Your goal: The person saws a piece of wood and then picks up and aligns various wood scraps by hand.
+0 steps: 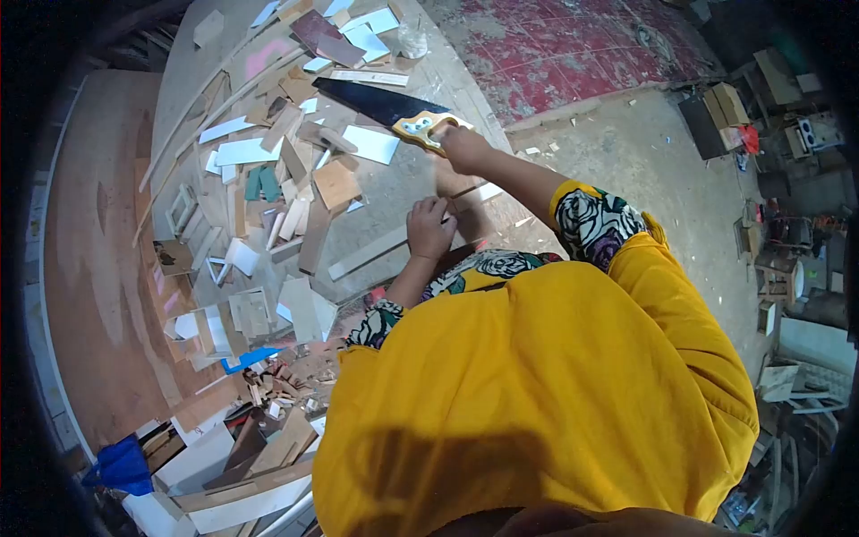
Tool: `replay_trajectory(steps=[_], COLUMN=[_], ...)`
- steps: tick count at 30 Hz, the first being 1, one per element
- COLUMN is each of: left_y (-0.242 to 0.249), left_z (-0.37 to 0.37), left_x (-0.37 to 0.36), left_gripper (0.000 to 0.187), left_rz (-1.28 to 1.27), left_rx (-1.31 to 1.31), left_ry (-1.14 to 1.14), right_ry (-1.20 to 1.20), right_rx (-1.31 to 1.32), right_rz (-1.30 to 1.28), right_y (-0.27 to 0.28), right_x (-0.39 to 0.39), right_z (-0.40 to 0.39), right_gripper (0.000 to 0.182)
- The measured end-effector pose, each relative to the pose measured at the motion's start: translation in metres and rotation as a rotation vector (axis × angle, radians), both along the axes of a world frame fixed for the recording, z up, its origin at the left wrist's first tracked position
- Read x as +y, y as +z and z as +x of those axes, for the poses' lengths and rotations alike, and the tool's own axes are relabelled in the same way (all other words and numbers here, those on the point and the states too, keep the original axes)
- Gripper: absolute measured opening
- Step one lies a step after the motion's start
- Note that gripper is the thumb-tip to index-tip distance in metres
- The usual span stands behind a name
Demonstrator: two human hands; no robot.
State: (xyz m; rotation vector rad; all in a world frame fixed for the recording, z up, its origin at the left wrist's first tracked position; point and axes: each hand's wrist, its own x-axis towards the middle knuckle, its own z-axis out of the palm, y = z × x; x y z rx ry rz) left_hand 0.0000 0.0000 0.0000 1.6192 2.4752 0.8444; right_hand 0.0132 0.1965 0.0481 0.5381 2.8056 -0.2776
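My right hand (465, 148) grips the yellow wooden handle of a hand saw (385, 106). Its dark blade lies pointing away over the workbench (403, 192). Just below it, my left hand (429, 228) has curled fingers pressed onto a pale wooden strip (367, 255) at the bench edge. A short pale board (488, 191) shows between the two hands. Both forearms come out of flower-patterned sleeves under a yellow garment.
Several wood offcuts (277, 179) cover the bench, with a clear plastic jar (412, 40) at its far end. A large plywood sheet (89, 251) lies to the left. A blue bag (121, 465), a red mat (582, 45) and boxes (725, 107) are on the floor.
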Motion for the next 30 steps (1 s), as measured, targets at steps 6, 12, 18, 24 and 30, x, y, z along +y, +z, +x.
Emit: replay_trajectory(steps=[6, 12, 18, 24, 30], left_y=[0.008, 0.011, 0.007, 0.006, 0.011], left_z=[0.000, -0.002, -0.003, -0.008, -0.004], left_x=[0.001, 0.002, 0.002, 0.007, 0.016], left_gripper=[0.031, 0.031, 0.031, 0.027, 0.028], left_rz=[0.075, 0.041, 0.015, -0.019, 0.026], left_rx=[-0.096, -0.053, -0.065, 0.013, -0.058], left_ry=[0.007, -0.028, -0.036, -0.041, -0.139], right_ry=[0.173, 0.069, 0.155, -0.468, -0.891], right_rx=[0.247, 0.048, 0.264, 0.820, 1.126], right_rz=[0.277, -0.045, -0.125, -0.919, -1.146], right_y=[-0.026, -0.003, -0.001, 0.041, 0.060], right_x=[0.003, 0.011, 0.003, -0.019, -0.051], right_z=[0.009, -0.016, -0.001, 0.064, 0.188], right_gripper=[0.026, 0.020, 0.024, 0.024, 0.024])
